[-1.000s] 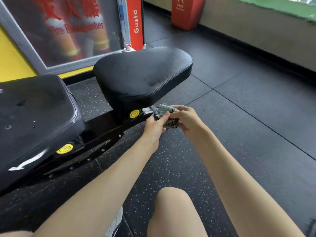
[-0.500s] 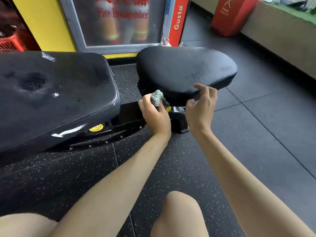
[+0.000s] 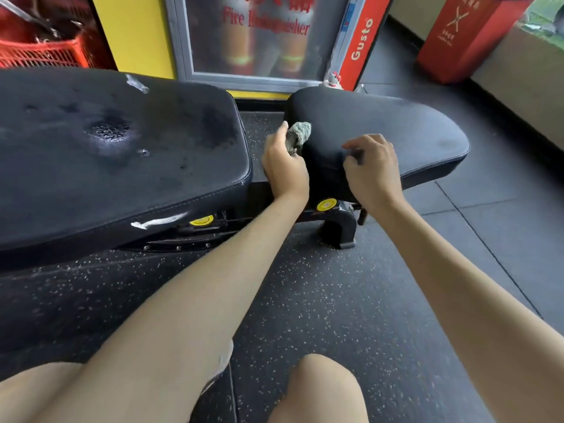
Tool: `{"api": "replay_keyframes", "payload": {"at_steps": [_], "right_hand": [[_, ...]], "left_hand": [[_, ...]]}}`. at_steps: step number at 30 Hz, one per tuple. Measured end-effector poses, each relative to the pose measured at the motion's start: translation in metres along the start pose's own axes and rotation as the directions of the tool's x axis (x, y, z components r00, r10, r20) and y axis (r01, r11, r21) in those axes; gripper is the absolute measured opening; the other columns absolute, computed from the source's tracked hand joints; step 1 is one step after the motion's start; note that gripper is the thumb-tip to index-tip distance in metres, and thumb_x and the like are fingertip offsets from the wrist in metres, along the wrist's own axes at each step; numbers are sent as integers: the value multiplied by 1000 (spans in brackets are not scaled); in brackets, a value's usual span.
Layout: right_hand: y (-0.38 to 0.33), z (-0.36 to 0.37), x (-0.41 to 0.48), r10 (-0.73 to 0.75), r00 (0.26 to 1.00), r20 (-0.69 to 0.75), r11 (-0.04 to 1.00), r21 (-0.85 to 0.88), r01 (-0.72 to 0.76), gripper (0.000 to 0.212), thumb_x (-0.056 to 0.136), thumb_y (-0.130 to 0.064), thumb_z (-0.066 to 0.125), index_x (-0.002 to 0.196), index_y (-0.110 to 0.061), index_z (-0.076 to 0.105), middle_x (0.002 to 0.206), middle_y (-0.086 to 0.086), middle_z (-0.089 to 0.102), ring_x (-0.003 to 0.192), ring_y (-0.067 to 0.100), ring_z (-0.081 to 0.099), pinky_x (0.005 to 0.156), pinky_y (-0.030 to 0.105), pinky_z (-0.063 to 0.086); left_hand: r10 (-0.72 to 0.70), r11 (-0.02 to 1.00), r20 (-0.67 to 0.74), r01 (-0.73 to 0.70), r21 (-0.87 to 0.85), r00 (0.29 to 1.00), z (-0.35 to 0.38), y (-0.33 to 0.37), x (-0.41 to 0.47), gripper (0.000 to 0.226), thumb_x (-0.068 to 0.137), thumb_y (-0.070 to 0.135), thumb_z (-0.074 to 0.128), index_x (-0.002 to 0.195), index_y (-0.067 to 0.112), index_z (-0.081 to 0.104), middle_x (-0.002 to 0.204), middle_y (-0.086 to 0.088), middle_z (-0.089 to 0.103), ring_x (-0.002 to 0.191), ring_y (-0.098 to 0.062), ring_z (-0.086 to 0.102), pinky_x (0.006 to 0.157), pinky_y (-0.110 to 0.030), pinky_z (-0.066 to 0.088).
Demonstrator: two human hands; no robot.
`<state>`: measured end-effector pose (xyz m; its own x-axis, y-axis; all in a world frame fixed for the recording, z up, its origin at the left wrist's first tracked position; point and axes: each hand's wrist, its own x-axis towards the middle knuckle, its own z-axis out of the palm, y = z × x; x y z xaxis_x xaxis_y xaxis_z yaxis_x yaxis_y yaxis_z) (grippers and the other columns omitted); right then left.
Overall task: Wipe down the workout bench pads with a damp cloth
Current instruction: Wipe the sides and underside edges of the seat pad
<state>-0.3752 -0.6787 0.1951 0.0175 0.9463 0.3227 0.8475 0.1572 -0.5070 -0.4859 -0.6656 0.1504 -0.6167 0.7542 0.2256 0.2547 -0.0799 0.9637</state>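
A black workout bench stands across the view, with a long back pad [image 3: 122,154] on the left, worn and spotted, and a shorter seat pad [image 3: 396,129] on the right. My left hand [image 3: 282,164] grips a bunched grey-green cloth [image 3: 300,135] and holds it against the seat pad's left end, beside the gap between the pads. My right hand [image 3: 370,169] rests on the seat pad's near edge, fingers curled over the rim.
The bench frame [image 3: 335,221] with yellow caps runs below the pads. Behind stand a fire extinguisher cabinet [image 3: 259,38], a red basket [image 3: 42,53] at far left and a red box [image 3: 457,38] at right. Rubber floor tiles [image 3: 335,300] lie around my knees.
My left hand has risen with the cloth from under the seat pad to its left end. My right hand let go of the cloth and moved onto the pad's near edge.
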Motion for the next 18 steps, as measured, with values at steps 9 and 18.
{"api": "replay_keyframes", "payload": {"at_steps": [9,18], "right_hand": [[-6,10,12,-35,995,89,997,-59,40,35,90,-14,50,122,-15,62,131,4,58,124,29,43,104,35,31],[-8,14,10,-2,995,104,992,-126,15,33,93,-21,47,122,-19,62,128,5,57,120,29,43,105,37,27]], "left_hand": [[189,982,9,-189,-15,982,-10,-13,-42,50,72,-21,44,112,2,61,97,-11,52,93,-25,51,82,-27,41],[201,976,69,-206,76,977,-7,-23,-43,39,87,-12,47,123,2,53,100,-1,36,89,-24,49,80,-23,39]]}}
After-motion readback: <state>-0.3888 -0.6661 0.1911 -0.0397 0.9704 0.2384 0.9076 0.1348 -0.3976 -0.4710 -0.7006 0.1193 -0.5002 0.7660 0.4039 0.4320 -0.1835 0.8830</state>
